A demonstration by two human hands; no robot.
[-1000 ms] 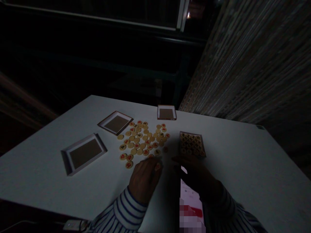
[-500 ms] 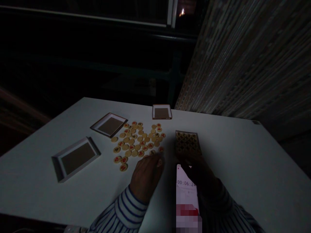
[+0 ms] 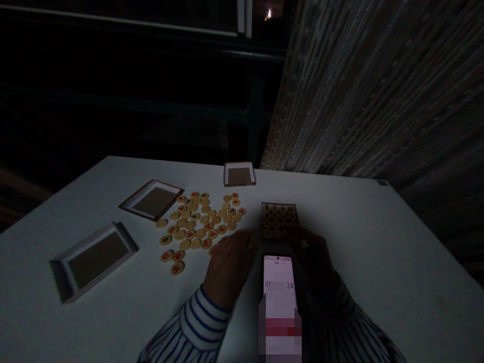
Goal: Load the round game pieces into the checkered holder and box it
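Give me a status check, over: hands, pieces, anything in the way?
Left hand beside loose round pieces, grip unclear. Right hand at box of pieces, near right corner, grip unclear. Phone lying between the hands.

Free table [image 3: 348,222] right of filled box [image 3: 297,214]; near-side obstacle: phone [image 3: 280,300].

We saw a white table [image 3: 363,252] in a dim room. Behind its right side hung a streaked curtain [image 3: 340,101]. Beyond, we made out a pale frame [image 3: 245,20] beside a small light [image 3: 268,14].
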